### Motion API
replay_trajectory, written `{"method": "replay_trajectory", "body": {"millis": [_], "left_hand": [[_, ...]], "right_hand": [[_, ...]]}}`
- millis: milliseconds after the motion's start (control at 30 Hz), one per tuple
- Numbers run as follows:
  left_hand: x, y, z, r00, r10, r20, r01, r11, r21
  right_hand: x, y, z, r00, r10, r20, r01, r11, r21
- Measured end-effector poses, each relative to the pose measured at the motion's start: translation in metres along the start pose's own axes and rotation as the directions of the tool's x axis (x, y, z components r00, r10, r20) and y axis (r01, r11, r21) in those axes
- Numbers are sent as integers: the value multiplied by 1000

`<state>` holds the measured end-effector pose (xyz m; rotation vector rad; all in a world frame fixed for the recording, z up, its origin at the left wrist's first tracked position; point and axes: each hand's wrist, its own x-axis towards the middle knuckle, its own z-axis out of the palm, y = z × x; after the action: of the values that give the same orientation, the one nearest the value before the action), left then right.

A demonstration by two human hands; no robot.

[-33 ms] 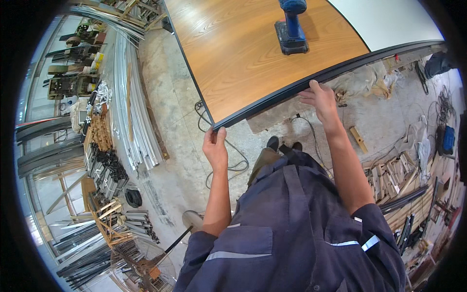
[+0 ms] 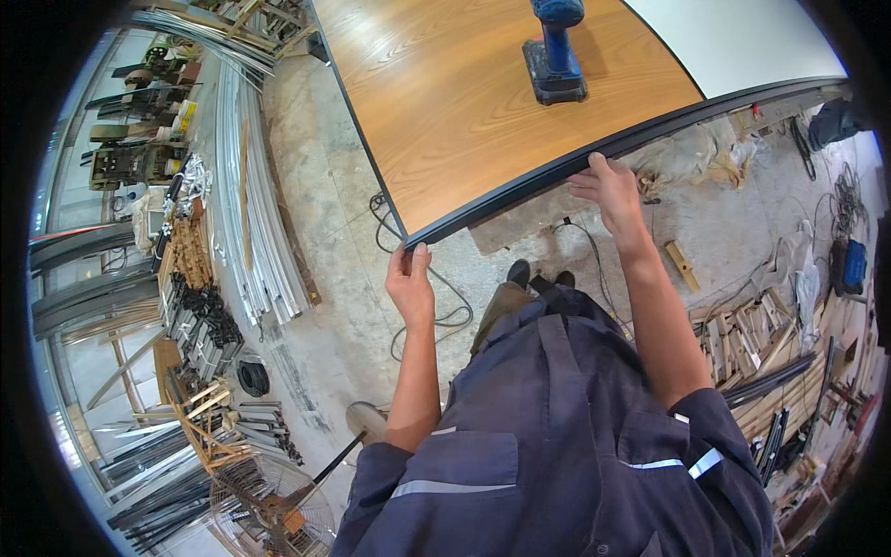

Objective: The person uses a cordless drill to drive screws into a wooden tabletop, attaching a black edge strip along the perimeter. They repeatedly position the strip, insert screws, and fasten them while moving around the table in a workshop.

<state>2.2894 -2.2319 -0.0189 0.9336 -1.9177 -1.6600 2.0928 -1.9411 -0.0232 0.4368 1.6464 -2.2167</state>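
Observation:
A wood-grain panel [image 2: 501,121] lies in front of me with a black edge strip [image 2: 520,193] along its near side. My left hand [image 2: 410,283] is closed at the panel's near left corner, thumb against the end of the strip. Farther right along the same side, my right hand [image 2: 611,190] grips the strip, its thumb on top and the fingers curled below, partly hidden. On the panel a blue cordless drill [image 2: 555,56] stands upright on its battery; neither hand touches it.
A white panel [image 2: 742,42] adjoins at the far right. Long metal profiles [image 2: 246,204] lie on the floor at left, near a standing fan [image 2: 274,506]. A black cable [image 2: 461,311] loops beneath the corner. Wood offcuts [image 2: 756,334] are heaped at right.

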Motion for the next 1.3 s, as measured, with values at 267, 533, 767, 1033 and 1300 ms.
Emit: {"method": "replay_trajectory", "body": {"millis": [267,533,767,1033,1300], "left_hand": [[-2,4,11,999,-18,-34,20,998,53],[-6,6,15,999,6,-34,-6,1000,0],[-8,9,19,998,-10,-55,12,1000,24],[-7,7,23,996,-30,-82,31,999,11],[-7,15,19,998,7,-66,3,991,136]], "right_hand": [[10,7,-4,994,4,-112,4,997,78],[-2,-4,-1,995,-2,-97,11,995,96],[1,0,-6,999,-3,-54,10,993,120],[10,9,-8,996,-44,-77,55,988,144],[11,7,-9,994,9,-110,-2,998,59]]}}
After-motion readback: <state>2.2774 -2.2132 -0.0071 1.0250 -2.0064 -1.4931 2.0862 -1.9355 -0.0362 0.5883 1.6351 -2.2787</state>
